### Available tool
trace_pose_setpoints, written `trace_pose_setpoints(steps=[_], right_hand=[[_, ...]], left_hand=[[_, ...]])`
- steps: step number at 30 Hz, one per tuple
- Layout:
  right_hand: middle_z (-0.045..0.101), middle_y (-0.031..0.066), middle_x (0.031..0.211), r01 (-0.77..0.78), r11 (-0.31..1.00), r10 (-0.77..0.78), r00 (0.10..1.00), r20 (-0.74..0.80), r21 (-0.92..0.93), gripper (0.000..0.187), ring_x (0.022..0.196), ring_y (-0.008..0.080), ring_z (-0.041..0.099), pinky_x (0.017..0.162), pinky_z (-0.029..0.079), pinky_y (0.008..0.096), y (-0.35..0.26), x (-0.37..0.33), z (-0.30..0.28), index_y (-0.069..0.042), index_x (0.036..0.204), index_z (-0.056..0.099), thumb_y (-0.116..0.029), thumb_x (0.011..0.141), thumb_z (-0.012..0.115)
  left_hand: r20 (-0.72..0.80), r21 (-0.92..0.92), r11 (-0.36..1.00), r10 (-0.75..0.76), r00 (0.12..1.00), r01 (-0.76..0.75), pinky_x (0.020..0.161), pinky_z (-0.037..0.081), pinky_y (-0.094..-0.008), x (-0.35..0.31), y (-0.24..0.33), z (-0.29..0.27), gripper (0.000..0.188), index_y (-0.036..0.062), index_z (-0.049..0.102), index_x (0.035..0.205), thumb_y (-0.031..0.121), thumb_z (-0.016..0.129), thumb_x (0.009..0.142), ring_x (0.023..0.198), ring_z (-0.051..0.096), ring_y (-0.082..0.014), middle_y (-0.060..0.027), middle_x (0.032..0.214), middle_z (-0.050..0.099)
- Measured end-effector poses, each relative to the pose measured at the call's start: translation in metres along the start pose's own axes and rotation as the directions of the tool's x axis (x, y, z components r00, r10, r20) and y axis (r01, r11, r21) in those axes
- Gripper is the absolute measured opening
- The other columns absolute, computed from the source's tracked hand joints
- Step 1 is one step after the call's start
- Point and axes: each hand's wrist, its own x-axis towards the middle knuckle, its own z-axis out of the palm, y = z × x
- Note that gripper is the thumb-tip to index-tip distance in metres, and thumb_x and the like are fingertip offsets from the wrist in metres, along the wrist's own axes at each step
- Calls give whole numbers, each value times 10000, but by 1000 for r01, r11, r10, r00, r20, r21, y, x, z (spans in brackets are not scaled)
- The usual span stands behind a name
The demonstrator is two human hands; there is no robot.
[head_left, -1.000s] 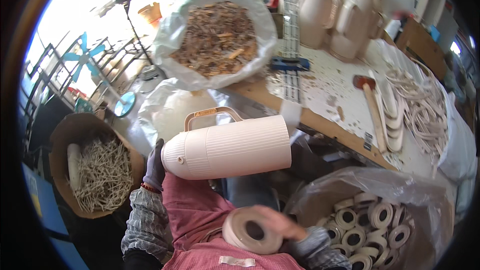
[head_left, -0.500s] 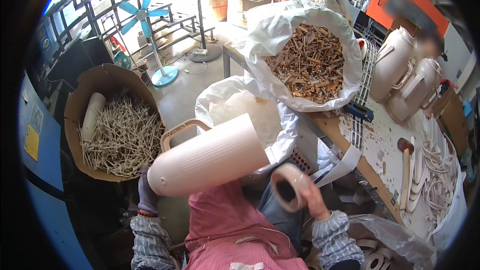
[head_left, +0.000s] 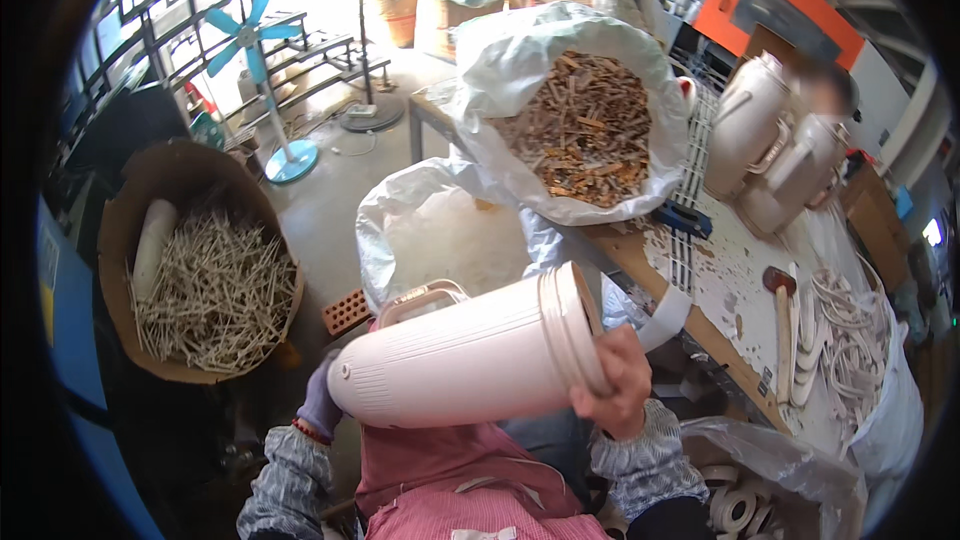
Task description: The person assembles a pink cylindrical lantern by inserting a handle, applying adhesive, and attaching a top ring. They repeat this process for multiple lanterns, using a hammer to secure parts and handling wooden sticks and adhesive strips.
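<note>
A pale pink, ribbed thermos jug shell (head_left: 450,370) lies on its side across my lap, its loop handle (head_left: 425,298) on the far side. My left hand (head_left: 318,398), in a purple glove, grips its rounded left end; some of the fingers are hidden behind it. At the wide right end sits a matching pink ring (head_left: 578,325), pressed against the rim. My right hand (head_left: 618,380), bare, is closed around the ring's outer edge. Whether the ring is fully seated on the shell cannot be seen.
To the left, a cardboard drum (head_left: 112,285) holds thin plastic sprues. A white sack (head_left: 480,50) of brown scraps stands on the workbench (head_left: 735,280), with finished jugs (head_left: 750,125) and a hammer (head_left: 782,330). More rings (head_left: 738,510) lie in a plastic bag at lower right.
My right hand has brought the ring up and left onto the shell's wide end. The shell has swung so that its right end is turned nearer, and the whole view has shifted.
</note>
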Motion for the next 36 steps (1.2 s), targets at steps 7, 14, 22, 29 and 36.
trace_pose_setpoints(steps=[7,14,22,29,36], right_hand=[[650,69,1124,-788,205,807,472,356,581,323,1004,126,605,870,480,275,132,-61,23,-2,1226,599,-215,1019,472],[560,161,1000,13,998,-3,985,-175,57,525,951,290,549,870,436,342,22,-22,1,41,1302,480,-249,898,647],[640,60,1098,-837,-377,501,176,848,396,381,961,138,599,873,509,305,126,-155,82,-28,1215,574,-340,1021,472],[640,75,1115,-698,623,723,686,79,354,265,940,164,638,753,550,299,71,-102,-88,-26,1165,622,-190,960,582],[618,214,1158,-605,66,531,694,-485,-793,453,1127,376,543,962,427,451,93,-230,-380,-40,1240,589,43,798,540]], left_hand=[[213,486,398,810,547,-778,934,441,-423,-8,190,50,254,-54,549,1088,147,453,966,1043,560,-314,-165,1088,580],[31,-433,898,-64,997,71,961,448,-387,29,99,-12,378,43,551,1237,325,471,997,1079,558,-245,-104,1190,618],[700,104,104,699,147,-989,863,526,-382,-30,342,101,235,18,648,1053,163,649,868,975,630,-348,-192,1103,639],[599,605,458,278,751,-652,816,508,-392,40,294,113,456,-32,637,1095,134,737,682,933,652,-362,-214,1010,647],[698,372,609,314,643,-701,974,448,-453,72,273,129,253,67,722,994,176,753,767,1188,543,-387,-160,1245,604]])
